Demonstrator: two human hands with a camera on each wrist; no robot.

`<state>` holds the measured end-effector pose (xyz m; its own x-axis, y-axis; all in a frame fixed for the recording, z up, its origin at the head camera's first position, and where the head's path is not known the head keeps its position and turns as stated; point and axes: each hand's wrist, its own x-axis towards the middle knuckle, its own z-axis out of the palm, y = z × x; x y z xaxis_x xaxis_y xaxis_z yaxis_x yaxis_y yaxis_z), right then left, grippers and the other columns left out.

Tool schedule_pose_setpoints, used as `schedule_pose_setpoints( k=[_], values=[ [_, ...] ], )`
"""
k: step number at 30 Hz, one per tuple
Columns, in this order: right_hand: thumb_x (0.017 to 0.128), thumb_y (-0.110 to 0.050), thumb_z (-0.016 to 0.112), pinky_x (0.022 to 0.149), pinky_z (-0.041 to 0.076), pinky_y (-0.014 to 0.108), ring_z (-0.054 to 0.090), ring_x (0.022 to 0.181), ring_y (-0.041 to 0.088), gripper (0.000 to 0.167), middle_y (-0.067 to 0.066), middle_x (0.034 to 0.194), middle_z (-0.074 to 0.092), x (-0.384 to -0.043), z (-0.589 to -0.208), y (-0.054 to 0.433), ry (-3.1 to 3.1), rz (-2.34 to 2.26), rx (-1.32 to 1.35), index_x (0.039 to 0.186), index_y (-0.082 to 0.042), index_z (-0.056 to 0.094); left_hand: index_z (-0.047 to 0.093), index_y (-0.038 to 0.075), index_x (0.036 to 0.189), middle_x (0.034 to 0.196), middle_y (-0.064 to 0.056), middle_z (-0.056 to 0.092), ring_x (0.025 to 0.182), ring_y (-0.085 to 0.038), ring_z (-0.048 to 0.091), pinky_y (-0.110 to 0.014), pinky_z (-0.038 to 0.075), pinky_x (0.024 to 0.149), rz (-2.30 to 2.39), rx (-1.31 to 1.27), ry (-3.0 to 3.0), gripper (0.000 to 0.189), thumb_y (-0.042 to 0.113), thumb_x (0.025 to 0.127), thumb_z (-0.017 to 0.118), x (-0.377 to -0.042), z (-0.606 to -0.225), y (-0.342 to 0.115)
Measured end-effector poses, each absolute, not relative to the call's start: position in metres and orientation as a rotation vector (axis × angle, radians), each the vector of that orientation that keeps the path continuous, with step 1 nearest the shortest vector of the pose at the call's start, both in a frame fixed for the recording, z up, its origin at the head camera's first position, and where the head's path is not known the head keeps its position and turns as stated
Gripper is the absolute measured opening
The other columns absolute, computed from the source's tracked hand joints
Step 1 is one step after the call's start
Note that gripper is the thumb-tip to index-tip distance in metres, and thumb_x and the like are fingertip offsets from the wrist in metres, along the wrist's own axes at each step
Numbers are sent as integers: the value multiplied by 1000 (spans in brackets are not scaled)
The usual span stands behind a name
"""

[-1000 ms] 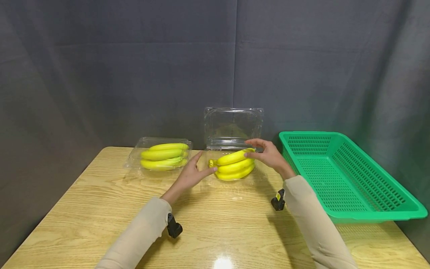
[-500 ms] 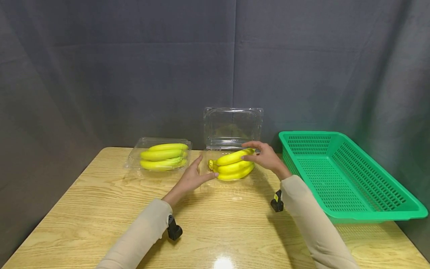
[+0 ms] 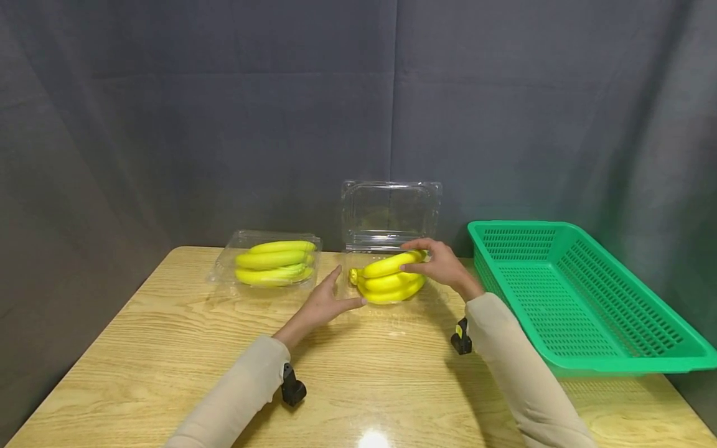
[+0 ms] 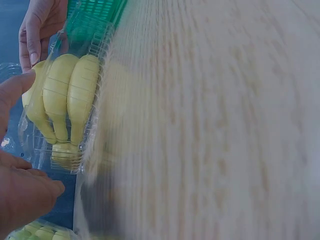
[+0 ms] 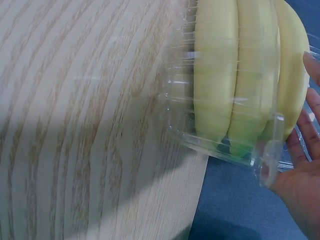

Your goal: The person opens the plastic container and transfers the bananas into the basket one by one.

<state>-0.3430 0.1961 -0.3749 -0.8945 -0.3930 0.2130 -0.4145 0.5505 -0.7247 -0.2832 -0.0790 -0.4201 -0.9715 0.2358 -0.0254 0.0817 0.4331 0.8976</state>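
Observation:
A bunch of yellow bananas [image 3: 386, 283] sits in the bottom half of a clear plastic clamshell box, whose lid [image 3: 391, 214] stands raised behind it. My right hand [image 3: 441, 264] curves its thumb and fingers round the top banana near the tip end. In the right wrist view, the right thumb and fingers [image 5: 300, 140] lie along that banana's side, over the box's edge. My left hand [image 3: 323, 303] is spread beside the stem end, its thumb tip by the box's near left corner. The left wrist view shows the stem [image 4: 64, 154] lying within the box wall.
Left of it, a second clear box [image 3: 224, 264] holds another bunch of bananas [image 3: 274, 260]. A green perforated basket [image 3: 622, 364] stands on the right of the wooden table [image 3: 358, 373]. A dark grey curtain [image 3: 280, 124] hangs behind the table.
My right hand has moved slightly left and down along the top banana. My left hand has dropped slightly toward the front, thumb tip lower. The bananas and box have barely moved.

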Motion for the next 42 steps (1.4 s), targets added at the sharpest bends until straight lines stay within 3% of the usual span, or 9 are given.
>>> schedule_pose_setpoints(
  k=[9, 16, 23, 35, 42],
  values=[
    [83, -24, 79, 103, 34, 55, 44, 128, 32, 46, 11, 134, 56, -346, -377, 192, -2765, 1209, 743, 124, -7, 66, 11, 9, 156, 158, -16, 16, 140, -39, 23, -58, 27, 107, 1577, 263, 2537, 101, 38, 85, 76, -284, -420, -77],
    [83, -23, 79, 101, 36, 55, 45, 125, 34, 46, 13, 132, 57, -348, -379, 189, -2760, 1132, 847, 123, -5, 66, 11, 10, 156, 159, -15, 15, 141, -38, 22, -59, 27, 107, 1590, 261, 2528, 103, 40, 83, 76, -285, -423, -76],
    [81, -25, 81, 98, 38, 55, 47, 122, 33, 45, 12, 130, 57, -349, -379, 186, -2787, 1088, 840, 121, -10, 68, 11, 10, 156, 159, -12, 15, 141, -37, 22, -58, 26, 108, 1600, 268, 2528, 103, 40, 83, 76, -285, -423, -76],
    [79, -26, 82, 83, 48, 39, 58, 97, 22, 45, 9, 118, 65, -349, -376, 182, -2820, 1060, 869, 117, -6, 69, 10, 7, 156, 158, -15, 17, 143, -35, 19, -55, 23, 110, 1629, 283, 2523, 103, 36, 83, 78, -285, -425, -74],
    [79, -25, 83, 81, 49, 36, 58, 96, 21, 45, 9, 116, 66, -352, -376, 181, -2800, 1024, 895, 116, -4, 69, 11, 8, 156, 159, -14, 17, 143, -34, 19, -54, 23, 111, 1635, 281, 2519, 104, 35, 82, 79, -286, -424, -74]
  ],
)
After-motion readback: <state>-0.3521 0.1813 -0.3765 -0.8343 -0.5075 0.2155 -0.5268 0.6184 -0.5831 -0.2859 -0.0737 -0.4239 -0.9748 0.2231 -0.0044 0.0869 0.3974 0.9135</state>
